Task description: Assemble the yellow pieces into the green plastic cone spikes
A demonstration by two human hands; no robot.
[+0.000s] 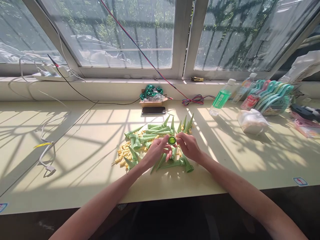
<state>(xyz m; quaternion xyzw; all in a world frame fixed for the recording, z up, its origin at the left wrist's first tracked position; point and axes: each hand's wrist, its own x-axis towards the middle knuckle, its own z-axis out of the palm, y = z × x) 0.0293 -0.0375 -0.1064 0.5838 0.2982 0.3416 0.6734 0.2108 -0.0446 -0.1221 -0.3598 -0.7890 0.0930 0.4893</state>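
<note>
Between my fingers a green plastic cone [172,140] is held with its round hollow end turned toward me. My left hand [158,150] grips it from the left, fingers closed around its side. On the right, my right hand [188,145] is pinched close to the cone's rim; what its fingertips hold is too small to make out. Under and around both hands lies a pile of similar light green cones [156,130], some upright, some on their sides. Small yellow plastic pieces [123,154] are heaped at the pile's left and show among the cones.
Behind the pile are a black phone [153,110] and a small box [153,99] with green material. A green-labelled bottle [221,98], a wrapped white bundle [252,121] and teal plastic items [273,96] stand to the right. A white cable [46,150] lies left.
</note>
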